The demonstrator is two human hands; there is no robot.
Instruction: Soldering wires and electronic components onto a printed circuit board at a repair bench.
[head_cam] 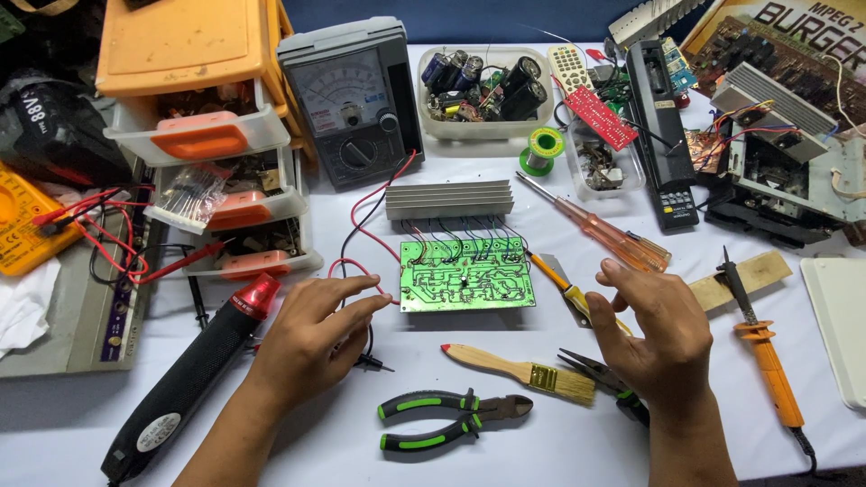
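A green circuit board lies solder side up on the white table, joined to a ribbed grey heat sink behind it. My left hand hovers just left of the board, fingers apart, over a thin red wire and a black probe tip. My right hand floats to the board's right with fingers spread, holding nothing, above a yellow-handled tool and black-handled pliers.
A small wooden paintbrush and green-black cutting pliers lie in front. A black heat gun sits left, an orange soldering iron right. Analog meter, orange drawer unit, orange screwdriver and a parts tub stand behind.
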